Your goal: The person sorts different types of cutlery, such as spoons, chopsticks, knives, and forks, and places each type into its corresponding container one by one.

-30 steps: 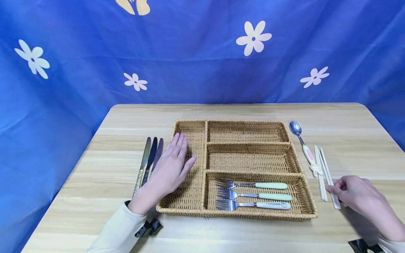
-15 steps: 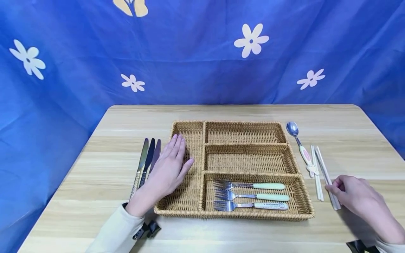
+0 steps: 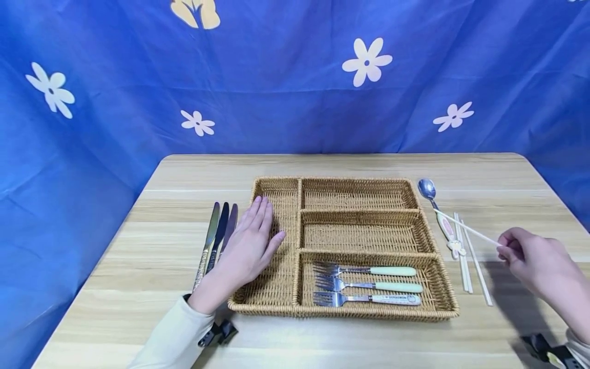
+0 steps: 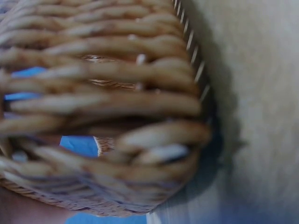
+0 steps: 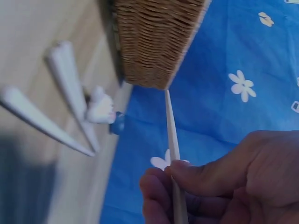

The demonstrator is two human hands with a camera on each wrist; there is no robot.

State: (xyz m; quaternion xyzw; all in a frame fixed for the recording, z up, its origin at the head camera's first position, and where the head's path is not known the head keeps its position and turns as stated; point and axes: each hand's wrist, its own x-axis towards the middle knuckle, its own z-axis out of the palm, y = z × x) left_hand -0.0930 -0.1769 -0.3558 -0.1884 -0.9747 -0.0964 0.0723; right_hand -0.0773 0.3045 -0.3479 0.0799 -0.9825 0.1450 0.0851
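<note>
My right hand pinches a white chopstick between thumb and fingers, raised above the table, its far end angled left toward the spoon. The right wrist view shows this chopstick running from the fingertips toward the wicker tray's corner. Below lie a single white chopstick and a pair of chopsticks side by side. My left hand lies across the left rim of the divided wicker tray, fingers straight, fingertips over its long left compartment. Woven wall fills most of the left wrist view.
Three forks lie in the tray's front compartment. Left of the tray lie three knives, partly behind the left forearm. A spoon with a rabbit handle lies close to the tray's right side. A blue flowered curtain hangs behind the table.
My right hand has lifted one chopstick off the table from beside another and swung its far end left, rising slightly away. The left hand stays on the tray.
</note>
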